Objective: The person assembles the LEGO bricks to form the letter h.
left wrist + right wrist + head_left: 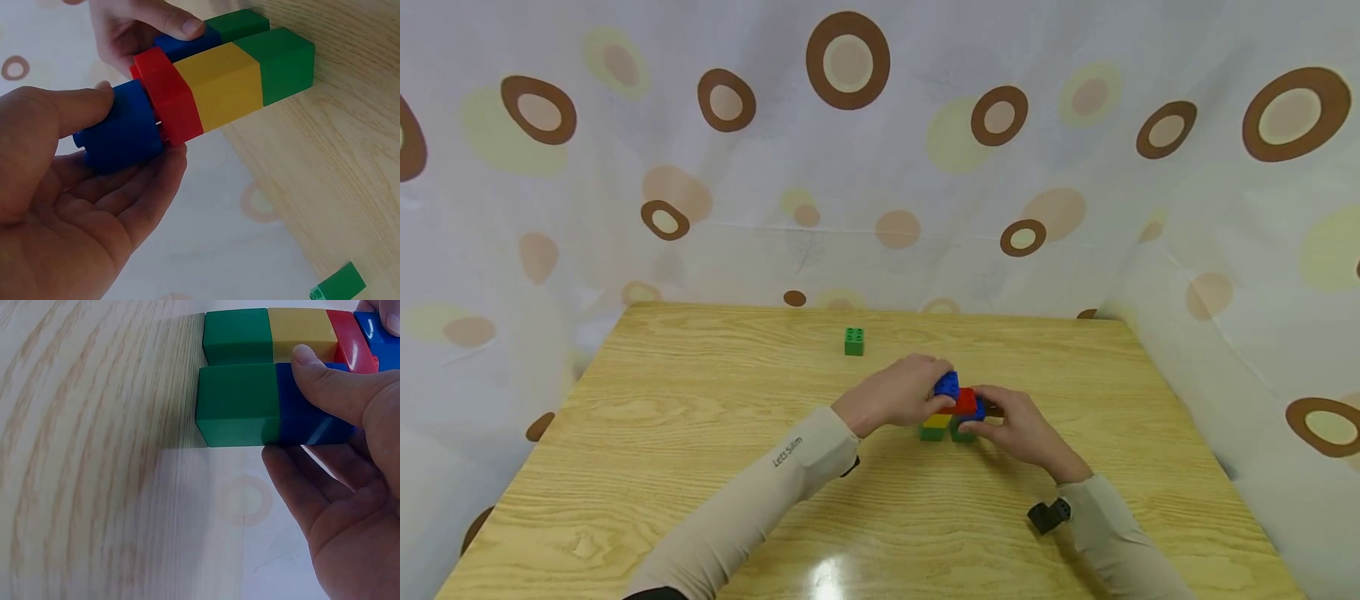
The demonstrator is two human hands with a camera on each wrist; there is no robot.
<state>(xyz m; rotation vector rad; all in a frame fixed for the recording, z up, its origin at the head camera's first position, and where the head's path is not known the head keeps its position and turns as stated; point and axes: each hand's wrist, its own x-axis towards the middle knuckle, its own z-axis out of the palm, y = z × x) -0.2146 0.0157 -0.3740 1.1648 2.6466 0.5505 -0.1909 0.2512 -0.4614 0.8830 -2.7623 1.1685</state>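
Note:
Two short columns of toy building blocks stand side by side on the table, joined by a red block (169, 97) across them. One column is a yellow block (219, 84) on a green block (287, 69); the other is a blue block (294, 419) on another green block (237, 403). My left hand (901, 393) pinches an upper blue block (122, 131) between thumb and fingers, at the red block's top, with a thin gap showing between them. With thumb and fingers, my right hand (1021, 427) grips the lower blue block from the right side.
A loose green block (854, 342) stands farther back on the wooden table (700, 375), left of the columns. Patterned white sheeting (850, 167) rises behind the table and along its sides. A black wrist device (1048, 516) sits at the right cuff.

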